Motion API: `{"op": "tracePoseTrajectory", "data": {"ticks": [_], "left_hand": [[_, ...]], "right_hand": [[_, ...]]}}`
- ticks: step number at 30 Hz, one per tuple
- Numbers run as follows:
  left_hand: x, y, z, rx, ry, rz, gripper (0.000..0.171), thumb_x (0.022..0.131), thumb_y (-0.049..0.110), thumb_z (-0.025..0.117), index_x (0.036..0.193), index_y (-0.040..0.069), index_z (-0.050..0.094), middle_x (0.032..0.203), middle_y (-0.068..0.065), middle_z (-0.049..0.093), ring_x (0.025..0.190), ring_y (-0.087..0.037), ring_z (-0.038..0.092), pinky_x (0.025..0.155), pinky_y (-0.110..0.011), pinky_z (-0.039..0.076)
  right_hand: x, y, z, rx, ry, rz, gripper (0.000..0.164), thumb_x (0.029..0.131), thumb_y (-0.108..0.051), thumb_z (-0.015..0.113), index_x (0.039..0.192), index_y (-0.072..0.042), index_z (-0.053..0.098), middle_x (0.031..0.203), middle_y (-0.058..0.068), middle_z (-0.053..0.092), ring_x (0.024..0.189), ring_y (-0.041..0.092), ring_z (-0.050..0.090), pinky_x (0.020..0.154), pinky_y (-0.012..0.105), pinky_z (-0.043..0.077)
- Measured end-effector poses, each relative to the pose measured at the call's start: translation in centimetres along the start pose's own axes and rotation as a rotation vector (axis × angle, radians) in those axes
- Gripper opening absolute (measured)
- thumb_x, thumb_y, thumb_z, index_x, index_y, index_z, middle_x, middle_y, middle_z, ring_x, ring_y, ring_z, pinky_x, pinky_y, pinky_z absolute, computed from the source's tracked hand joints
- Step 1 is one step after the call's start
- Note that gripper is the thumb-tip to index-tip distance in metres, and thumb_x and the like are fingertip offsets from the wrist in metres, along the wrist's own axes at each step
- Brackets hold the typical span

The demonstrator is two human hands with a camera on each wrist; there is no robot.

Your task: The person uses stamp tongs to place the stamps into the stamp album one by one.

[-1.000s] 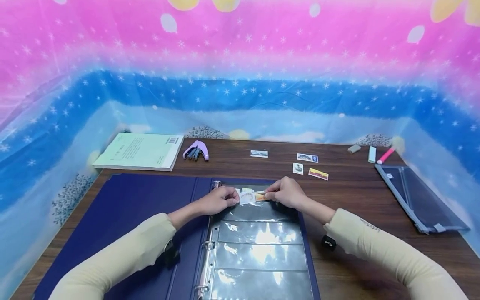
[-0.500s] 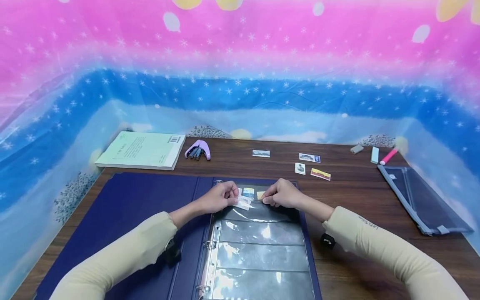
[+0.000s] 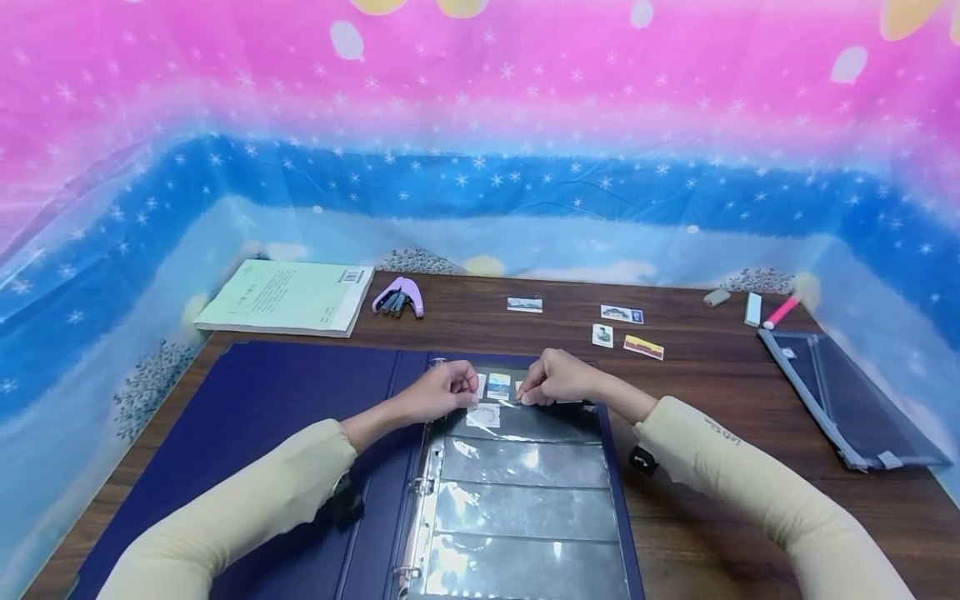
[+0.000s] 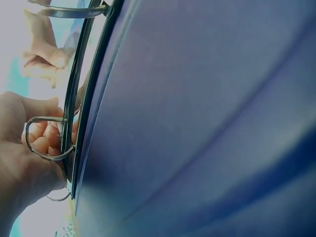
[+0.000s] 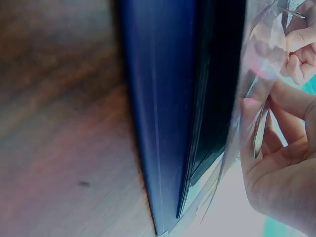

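Observation:
A binder (image 3: 300,392) lies open, with a clear-pocketed album page (image 3: 525,510) on its rings. My left hand (image 3: 442,393) pinches the clear film at the top pocket's upper edge. Just below its fingertips lies a whitish stamp (image 3: 483,416). Between the hands a blue and yellow stamp (image 3: 498,386) shows in the top row. My right hand (image 3: 558,379) pinches the same film farther right, its thumb and index finger together in the right wrist view. Its fingers partly cover a pale yellow stamp there. In the left wrist view, binder rings (image 4: 47,138) stand in front of the left fingers.
Several loose stamps (image 3: 622,314) lie on the wooden table (image 3: 697,392) beyond the binder. A pale green book (image 3: 288,296) and a purple stapler-like tool (image 3: 399,297) stand back left. At right are a mesh zip pouch (image 3: 847,396), an eraser (image 3: 753,309) and a pink pen-like stick (image 3: 782,312).
The whitish stamp has slid down and left from beside the left fingertips. The blue and yellow stamp has come into view. My right hand has shifted slightly left.

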State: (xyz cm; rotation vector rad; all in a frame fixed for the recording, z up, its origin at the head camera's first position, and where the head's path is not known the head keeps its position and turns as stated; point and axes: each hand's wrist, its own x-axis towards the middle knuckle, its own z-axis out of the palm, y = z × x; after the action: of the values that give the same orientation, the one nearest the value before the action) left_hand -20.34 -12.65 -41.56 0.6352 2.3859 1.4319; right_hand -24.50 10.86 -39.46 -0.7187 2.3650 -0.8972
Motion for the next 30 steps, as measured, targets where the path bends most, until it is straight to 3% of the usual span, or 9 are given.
{"op": "tracePoseTrajectory", "data": {"ticks": [9, 18, 30], "left_hand": [[0.2, 0.1, 0.1, 0.009, -0.021, 0.005, 0.006, 0.085, -0.002, 0.057, 0.086, 0.000, 0.051, 0.071, 0.001, 0.045, 0.065, -0.010, 0.042, 0.058, -0.018, 0.036], [0.1, 0.2, 0.1, 0.034, -0.023, 0.000, 0.005, 0.085, -0.001, 0.056, 0.086, 0.001, 0.052, 0.071, 0.002, 0.044, 0.065, -0.010, 0.042, 0.058, -0.018, 0.035], [0.2, 0.0, 0.2, 0.170, -0.017, 0.044, 0.007, 0.085, 0.004, 0.057, 0.091, 0.001, 0.061, 0.073, -0.002, 0.055, 0.063, -0.007, 0.045, 0.059, -0.018, 0.038]], "right_hand": [[0.7, -0.1, 0.4, 0.023, -0.072, -0.080, 0.012, 0.082, -0.006, 0.068, 0.089, 0.001, 0.074, 0.089, 0.014, 0.071, 0.065, 0.004, 0.060, 0.061, 0.023, 0.052], [1.0, -0.2, 0.8, -0.007, -0.035, -0.168, 0.011, 0.080, -0.004, 0.068, 0.089, 0.001, 0.074, 0.080, 0.012, 0.069, 0.061, 0.003, 0.051, 0.057, 0.019, 0.045], [1.0, 0.0, 0.6, -0.067, -0.041, -0.274, 0.013, 0.083, -0.008, 0.067, 0.092, -0.003, 0.075, 0.085, 0.012, 0.071, 0.065, 0.003, 0.052, 0.059, 0.019, 0.045]]}}
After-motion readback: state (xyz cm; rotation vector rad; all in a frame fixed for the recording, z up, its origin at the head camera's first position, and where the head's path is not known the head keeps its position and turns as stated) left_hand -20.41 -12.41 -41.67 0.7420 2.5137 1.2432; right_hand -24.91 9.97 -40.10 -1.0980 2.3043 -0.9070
